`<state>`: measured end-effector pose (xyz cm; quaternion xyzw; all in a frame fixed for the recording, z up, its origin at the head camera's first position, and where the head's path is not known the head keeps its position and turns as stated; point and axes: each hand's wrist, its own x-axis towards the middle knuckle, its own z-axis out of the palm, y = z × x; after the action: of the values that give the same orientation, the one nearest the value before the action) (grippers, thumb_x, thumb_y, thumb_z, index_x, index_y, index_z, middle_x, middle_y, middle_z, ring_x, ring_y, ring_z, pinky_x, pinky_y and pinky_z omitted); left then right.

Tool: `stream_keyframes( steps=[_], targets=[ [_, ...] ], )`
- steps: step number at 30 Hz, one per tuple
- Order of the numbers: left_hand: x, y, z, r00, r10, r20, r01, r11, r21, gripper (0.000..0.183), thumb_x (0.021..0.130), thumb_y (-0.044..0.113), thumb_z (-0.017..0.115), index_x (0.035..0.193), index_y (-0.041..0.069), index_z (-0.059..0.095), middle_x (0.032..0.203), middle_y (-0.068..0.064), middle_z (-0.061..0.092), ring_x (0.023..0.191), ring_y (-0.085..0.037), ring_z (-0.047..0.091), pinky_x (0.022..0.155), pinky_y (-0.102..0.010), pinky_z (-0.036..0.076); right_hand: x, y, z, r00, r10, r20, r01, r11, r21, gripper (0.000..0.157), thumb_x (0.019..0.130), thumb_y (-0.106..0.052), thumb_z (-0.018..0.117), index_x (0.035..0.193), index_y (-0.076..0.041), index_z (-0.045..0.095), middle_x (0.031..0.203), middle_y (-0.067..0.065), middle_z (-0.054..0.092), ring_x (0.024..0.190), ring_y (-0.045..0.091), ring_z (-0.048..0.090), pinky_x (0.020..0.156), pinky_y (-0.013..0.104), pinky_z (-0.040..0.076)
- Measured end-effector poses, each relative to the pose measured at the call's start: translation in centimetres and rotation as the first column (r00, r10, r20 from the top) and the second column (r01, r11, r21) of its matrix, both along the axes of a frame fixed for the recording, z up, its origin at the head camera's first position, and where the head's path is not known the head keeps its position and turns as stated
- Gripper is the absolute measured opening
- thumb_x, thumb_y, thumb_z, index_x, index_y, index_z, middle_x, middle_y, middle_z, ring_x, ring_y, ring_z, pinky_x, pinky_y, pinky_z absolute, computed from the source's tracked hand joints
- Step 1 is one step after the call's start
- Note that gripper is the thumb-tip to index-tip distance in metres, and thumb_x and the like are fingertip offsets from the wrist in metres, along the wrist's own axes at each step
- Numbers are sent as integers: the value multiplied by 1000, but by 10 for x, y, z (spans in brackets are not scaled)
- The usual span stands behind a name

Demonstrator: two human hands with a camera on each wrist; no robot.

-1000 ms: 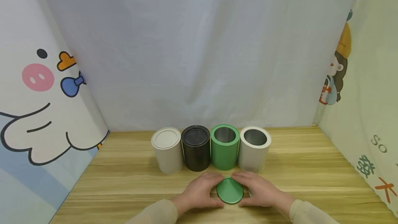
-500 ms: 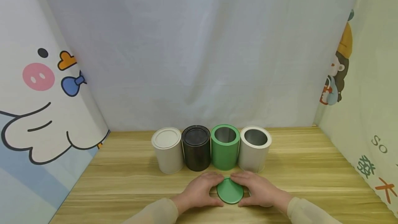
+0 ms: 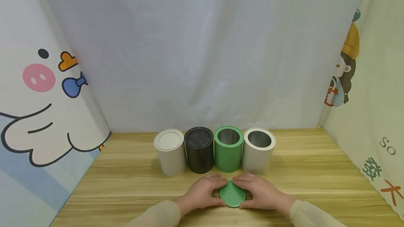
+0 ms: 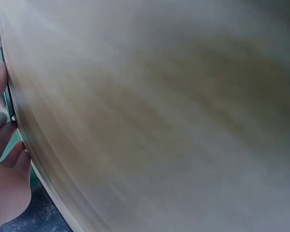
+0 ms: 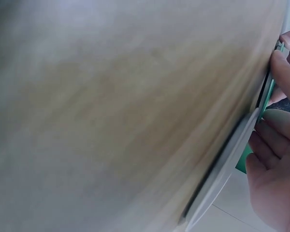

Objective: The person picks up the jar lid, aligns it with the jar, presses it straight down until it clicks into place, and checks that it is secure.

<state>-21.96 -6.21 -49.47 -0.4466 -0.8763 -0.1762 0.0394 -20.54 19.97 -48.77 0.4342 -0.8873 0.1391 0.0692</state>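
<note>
A round green lid (image 3: pixel 232 195) is held low over the wooden table between both hands. My left hand (image 3: pixel 202 192) grips its left side, fingertips at the far rim and thumb at the near rim. Mirroring that, my right hand (image 3: pixel 262 192) grips the right side. The right wrist view shows a white disc, like a lid (image 5: pixel 222 169), beneath the right hand; that hand hides it from the head view. Just beyond stand a green can (image 3: pixel 228 158) and a white can (image 3: pixel 256 160), both with open tops.
Left of the green can, in the same row, stand a black can (image 3: pixel 200 160) and an off-white can (image 3: pixel 173 162), each with its lid on. A pale curtain (image 3: pixel 202 62) hangs behind the wooden table (image 3: pixel 126 181). Printed cloths close off the left and right sides.
The green lid has shifted very slightly left and towards me. My right hand has moved a little left with it, and the left thumb sits slightly nearer the rim. The cans have not moved.
</note>
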Motion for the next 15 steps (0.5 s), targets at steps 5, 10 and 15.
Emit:
stream_keyframes(
  steps=[5,10,15],
  targets=[
    [0,-1,1,1000,8,24,-7,1000,-17,61,82,40,81,131,6,65,134,-5,62,127,-24,54,109,-31,40,-1,-1,-2,1000,1,4,-1,1000,-19,70,81,-51,78,130,-3,64,130,8,63,117,25,58,95,42,51],
    [-1,-1,1,999,13,48,-12,1000,-19,60,82,40,81,131,7,66,134,-4,62,128,-23,53,109,-31,39,-1,-3,-1,999,-5,35,6,999,-31,70,81,-51,79,129,-2,64,129,8,63,116,25,58,95,41,51],
    [-3,-2,-1,998,5,69,-5,1000,-5,60,82,39,82,130,7,66,134,-5,62,127,-21,54,109,-30,39,-2,-3,-1,998,-10,57,12,999,-36,71,81,-53,78,129,-2,65,128,7,63,116,24,58,95,39,51]
  ],
)
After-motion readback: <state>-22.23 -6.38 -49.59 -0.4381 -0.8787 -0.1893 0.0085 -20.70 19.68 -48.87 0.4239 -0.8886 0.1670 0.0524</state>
